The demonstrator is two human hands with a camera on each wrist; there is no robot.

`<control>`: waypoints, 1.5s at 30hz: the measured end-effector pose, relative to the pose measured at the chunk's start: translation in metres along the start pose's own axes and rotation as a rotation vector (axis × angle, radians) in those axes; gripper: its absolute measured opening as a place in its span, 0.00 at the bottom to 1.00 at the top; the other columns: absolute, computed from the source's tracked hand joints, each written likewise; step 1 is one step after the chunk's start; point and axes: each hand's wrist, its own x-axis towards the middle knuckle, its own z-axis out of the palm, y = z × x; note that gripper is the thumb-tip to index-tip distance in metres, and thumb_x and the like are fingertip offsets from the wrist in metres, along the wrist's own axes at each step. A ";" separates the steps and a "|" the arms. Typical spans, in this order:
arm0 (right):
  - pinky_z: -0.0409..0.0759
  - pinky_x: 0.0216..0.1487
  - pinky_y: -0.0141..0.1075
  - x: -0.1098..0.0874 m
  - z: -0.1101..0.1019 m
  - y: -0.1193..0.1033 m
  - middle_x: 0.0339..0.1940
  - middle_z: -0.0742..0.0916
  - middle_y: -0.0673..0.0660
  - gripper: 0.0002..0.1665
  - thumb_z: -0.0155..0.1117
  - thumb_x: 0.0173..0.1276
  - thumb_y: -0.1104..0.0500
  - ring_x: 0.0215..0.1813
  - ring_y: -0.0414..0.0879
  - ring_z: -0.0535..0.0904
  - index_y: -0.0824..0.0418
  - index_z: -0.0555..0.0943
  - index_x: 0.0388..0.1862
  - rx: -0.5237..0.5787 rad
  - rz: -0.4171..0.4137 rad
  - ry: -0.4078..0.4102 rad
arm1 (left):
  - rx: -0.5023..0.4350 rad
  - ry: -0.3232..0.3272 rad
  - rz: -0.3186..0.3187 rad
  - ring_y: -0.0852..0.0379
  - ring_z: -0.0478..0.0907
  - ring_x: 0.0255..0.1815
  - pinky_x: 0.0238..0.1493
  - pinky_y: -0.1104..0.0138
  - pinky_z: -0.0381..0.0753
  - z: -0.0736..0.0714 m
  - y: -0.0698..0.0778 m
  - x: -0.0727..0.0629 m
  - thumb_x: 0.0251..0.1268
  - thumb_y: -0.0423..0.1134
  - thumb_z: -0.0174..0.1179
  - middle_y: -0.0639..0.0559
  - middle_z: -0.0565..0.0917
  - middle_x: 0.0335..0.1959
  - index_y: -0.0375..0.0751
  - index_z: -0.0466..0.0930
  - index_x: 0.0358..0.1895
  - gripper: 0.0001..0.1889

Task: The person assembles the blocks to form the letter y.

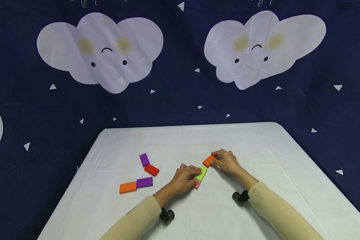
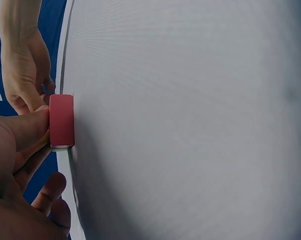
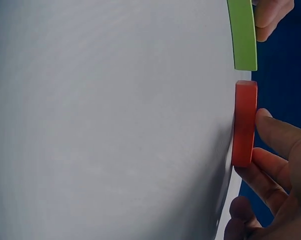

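Note:
Near the middle of the table, my left hand [image 1: 184, 179] grips a light green block [image 1: 201, 173] and a pink block [image 1: 197, 184] that lie end to end. Its fingers reach over the green one, while the thumb is at the pink block [image 2: 62, 121], seen side-on in the left wrist view. My right hand [image 1: 227, 161] pinches an orange block [image 1: 209, 161] between thumb and fingers, just beyond the green block's far end. In the right wrist view a narrow gap shows between this orange block [image 3: 244, 124] and the green block [image 3: 243, 35].
On the left of the white table [image 1: 234, 213], a purple block [image 1: 144, 160] meets a red block [image 1: 151, 170] at an angle. Nearer, another orange block [image 1: 128, 187] lies end to end with a second purple block [image 1: 144, 182]. A dark blue cloud-patterned cloth [image 1: 180, 110] hangs behind.

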 end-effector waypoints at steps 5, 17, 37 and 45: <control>0.67 0.49 0.48 0.001 0.002 -0.001 0.57 0.82 0.59 0.24 0.68 0.58 0.54 0.50 0.55 0.72 0.55 0.81 0.55 -0.003 -0.021 -0.006 | -0.015 -0.030 -0.073 0.57 0.67 0.45 0.46 0.66 0.61 0.003 -0.002 0.003 0.58 0.38 0.63 0.54 0.80 0.58 0.42 0.80 0.55 0.19; 0.64 0.52 0.53 0.003 0.002 -0.004 0.55 0.83 0.56 0.24 0.66 0.60 0.55 0.50 0.56 0.71 0.53 0.80 0.57 -0.031 -0.069 -0.052 | -0.001 -0.048 -0.108 0.59 0.67 0.45 0.45 0.68 0.61 0.000 0.002 0.003 0.59 0.41 0.63 0.58 0.79 0.59 0.46 0.80 0.55 0.19; 0.63 0.50 0.48 0.001 0.005 -0.003 0.54 0.82 0.55 0.24 0.64 0.62 0.54 0.46 0.52 0.69 0.54 0.79 0.59 -0.010 -0.116 -0.082 | -0.008 -0.044 -0.084 0.57 0.67 0.46 0.46 0.67 0.61 0.001 0.000 0.003 0.59 0.39 0.63 0.56 0.80 0.58 0.44 0.80 0.55 0.19; 0.63 0.51 0.48 0.001 0.007 -0.003 0.55 0.82 0.55 0.24 0.64 0.63 0.54 0.46 0.51 0.68 0.54 0.78 0.59 -0.010 -0.117 -0.088 | -0.009 -0.043 -0.085 0.57 0.67 0.46 0.45 0.67 0.60 0.001 0.000 0.002 0.58 0.40 0.63 0.56 0.80 0.58 0.44 0.80 0.55 0.20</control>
